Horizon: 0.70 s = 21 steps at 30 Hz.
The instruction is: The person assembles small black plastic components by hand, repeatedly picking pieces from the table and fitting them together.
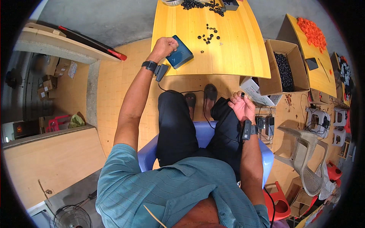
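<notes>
My left hand is closed, its fingers curled over the far left part of a flat dark-blue box at the table's near left corner. What those fingers hold, if anything, is hidden. Beside my right thigh, my right hand is turned palm up and pinches a small black part between its fingertips. Several small black round parts lie loose on the yellow table. More of them form a pile at its far edge.
A cardboard box of black pieces stands right of the table, with a white printed carton near my right hand. Orange pieces heap on another table. A grey chair and red stool stand at the right. Cables cross my lap.
</notes>
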Tool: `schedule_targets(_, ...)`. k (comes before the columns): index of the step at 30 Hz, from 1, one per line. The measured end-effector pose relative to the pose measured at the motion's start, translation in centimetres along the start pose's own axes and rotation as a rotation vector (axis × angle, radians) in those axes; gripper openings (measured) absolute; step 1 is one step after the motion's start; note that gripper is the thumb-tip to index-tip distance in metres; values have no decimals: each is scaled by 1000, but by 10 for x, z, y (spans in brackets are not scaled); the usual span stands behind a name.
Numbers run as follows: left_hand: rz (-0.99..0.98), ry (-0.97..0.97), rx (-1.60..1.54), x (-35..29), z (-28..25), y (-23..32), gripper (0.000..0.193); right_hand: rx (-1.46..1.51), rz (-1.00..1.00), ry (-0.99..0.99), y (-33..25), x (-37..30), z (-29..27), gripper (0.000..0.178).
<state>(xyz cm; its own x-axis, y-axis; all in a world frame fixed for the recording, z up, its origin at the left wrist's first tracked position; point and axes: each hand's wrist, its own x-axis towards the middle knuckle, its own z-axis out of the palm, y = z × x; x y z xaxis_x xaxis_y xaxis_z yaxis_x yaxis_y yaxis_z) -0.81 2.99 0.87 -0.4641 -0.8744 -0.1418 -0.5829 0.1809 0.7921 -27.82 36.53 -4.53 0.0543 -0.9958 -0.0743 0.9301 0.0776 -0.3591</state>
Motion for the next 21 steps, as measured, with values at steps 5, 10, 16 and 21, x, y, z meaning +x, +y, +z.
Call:
schedule_targets(5,325,24,471,-11,-11,-7,11,-3,-1,3,0,2,3,24)
schedule_targets(10,289,-104,694,-22,1,-2,15,-2,-3,19,0,1,2,23)
schedule_targets(16,281,-103,815,-19,6,0,13,-4,-13,14,1,2,5,22)
schedule_targets(21,339,-93,866,-20,9,1,11,-1,-16,10,1,-1,3,21)
